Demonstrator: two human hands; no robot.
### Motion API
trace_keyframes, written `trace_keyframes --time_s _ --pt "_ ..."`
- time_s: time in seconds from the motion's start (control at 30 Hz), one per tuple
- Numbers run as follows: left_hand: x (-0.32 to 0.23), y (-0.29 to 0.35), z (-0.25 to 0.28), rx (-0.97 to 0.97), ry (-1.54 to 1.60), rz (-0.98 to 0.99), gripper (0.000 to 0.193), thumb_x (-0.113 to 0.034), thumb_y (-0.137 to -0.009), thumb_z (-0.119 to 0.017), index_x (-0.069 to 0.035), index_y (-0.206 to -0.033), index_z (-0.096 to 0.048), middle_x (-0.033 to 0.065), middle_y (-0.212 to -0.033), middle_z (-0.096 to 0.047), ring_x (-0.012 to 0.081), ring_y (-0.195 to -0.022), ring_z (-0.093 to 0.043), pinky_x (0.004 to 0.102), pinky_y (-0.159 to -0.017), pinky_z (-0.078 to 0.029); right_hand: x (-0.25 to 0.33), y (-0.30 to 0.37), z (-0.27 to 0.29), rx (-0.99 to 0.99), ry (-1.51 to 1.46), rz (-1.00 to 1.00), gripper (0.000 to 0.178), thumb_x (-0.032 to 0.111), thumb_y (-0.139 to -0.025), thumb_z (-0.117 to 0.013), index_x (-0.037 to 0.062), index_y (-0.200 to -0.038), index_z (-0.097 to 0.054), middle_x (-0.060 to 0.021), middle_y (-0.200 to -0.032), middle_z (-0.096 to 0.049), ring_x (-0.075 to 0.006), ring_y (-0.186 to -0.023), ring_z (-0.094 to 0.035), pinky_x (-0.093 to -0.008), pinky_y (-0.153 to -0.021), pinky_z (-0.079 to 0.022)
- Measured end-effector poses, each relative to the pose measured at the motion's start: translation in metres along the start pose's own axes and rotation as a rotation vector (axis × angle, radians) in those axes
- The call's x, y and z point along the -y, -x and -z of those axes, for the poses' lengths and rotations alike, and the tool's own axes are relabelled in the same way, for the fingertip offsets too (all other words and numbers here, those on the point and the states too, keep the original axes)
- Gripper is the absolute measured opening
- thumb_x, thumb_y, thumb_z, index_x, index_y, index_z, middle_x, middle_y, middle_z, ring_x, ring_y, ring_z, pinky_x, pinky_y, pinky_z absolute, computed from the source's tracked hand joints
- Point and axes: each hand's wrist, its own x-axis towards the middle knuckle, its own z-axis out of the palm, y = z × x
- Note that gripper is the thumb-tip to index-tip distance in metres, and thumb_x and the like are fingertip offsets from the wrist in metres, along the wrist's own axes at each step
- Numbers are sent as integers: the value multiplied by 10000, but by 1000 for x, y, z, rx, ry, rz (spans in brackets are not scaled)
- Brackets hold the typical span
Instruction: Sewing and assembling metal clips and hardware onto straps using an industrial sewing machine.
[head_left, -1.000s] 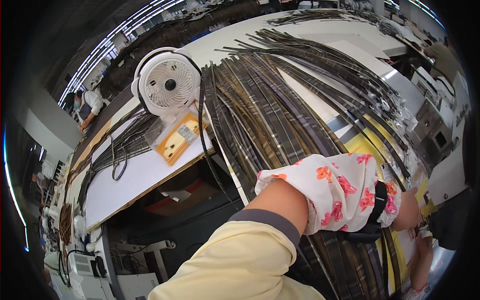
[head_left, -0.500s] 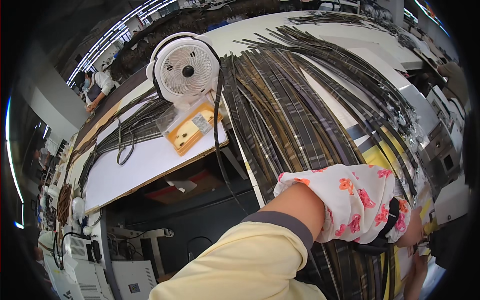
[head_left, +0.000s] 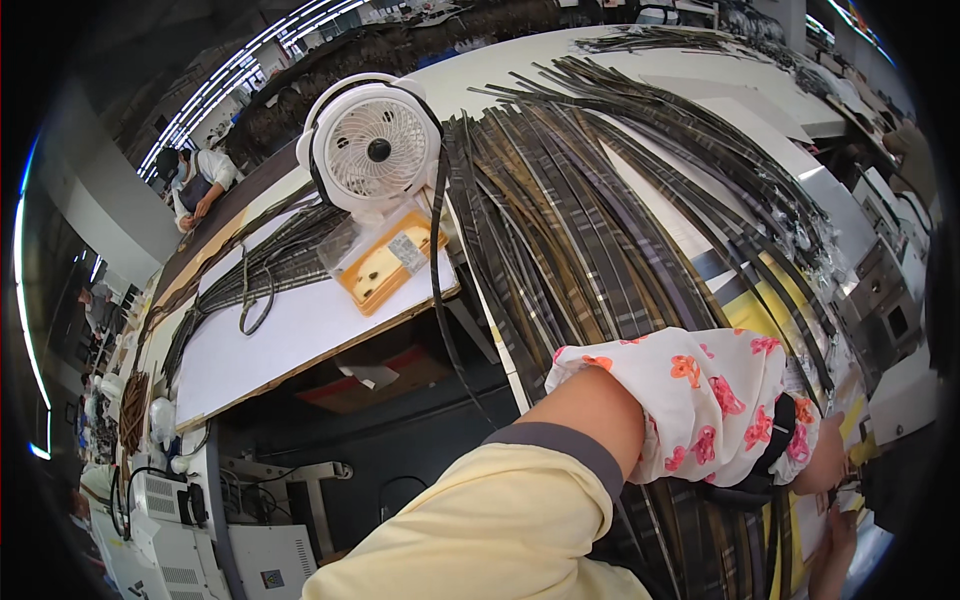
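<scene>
My left forearm crosses the view toward the right in a white sleeve cover (head_left: 700,410) with pink and orange flowers and a dark band at the wrist. Past its cuff, my left hand (head_left: 824,460) is at the right edge, next to a grey machine (head_left: 890,330). Just below it, part of my right hand (head_left: 838,535) shows. The fingers of both hands are too small and dim to make out, so what they hold is hidden. Many long dark plaid fabric strips (head_left: 600,230) lie spread over the table beneath my left arm.
On the left, a white fan (head_left: 375,150) stands behind a packaged bread (head_left: 385,270) on a white board (head_left: 235,345). A dark strap hangs over the table's gap. White boxy machines (head_left: 165,510) stand at lower left. Another person (head_left: 205,180) works at far left.
The view has shifted slightly, so the fan and bread appear a little lower and farther right. The far person's arms have moved. My own hands stay nearly in place.
</scene>
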Motion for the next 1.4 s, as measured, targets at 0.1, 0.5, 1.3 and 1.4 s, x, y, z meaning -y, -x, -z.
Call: trace_keyframes --time_s 0.1,0.5,1.3,1.4 --pt "5 17 13 0 -135 -195 668 -663 -898 -333 -102 -874 -695 146 -831 -670 332 -859 -620 425 -783 -475 -1 0 -2 -12 23 5 305 -40 -908 -461 -30 -1195 -565 -248 -995 -558 -421 -902 -543 -424 -779 -446" --pt "6 14 -8 -205 -109 -118 578 -522 -956 -362 -116 -669 -658 59 -583 -586 272 -558 -535 422 -593 -427 7 -1 1 15 -40 5 335 -48 -898 -460 -21 -1218 -557 -253 -984 -564 -424 -895 -544 -422 -777 -445" --pt "-6 116 120 -223 391 -473 139 -178 -831 -608 -66 -884 -670 94 -842 -641 302 -680 -615 405 -575 -488 34 11 6 -118 -381 -90 135 -12 -816 -611 4 -943 -652 -127 -715 -596 -285 -592 -600 -330 -547 -454" --pt "1 111 126 -305 243 -430 278 -96 -809 -610 -74 -1084 -650 93 -996 -657 305 -695 -617 395 -616 -485 10 -1 -1 -259 -288 -34 150 -5 -811 -603 -5 -953 -650 -145 -783 -612 -315 -683 -613 -359 -617 -480"
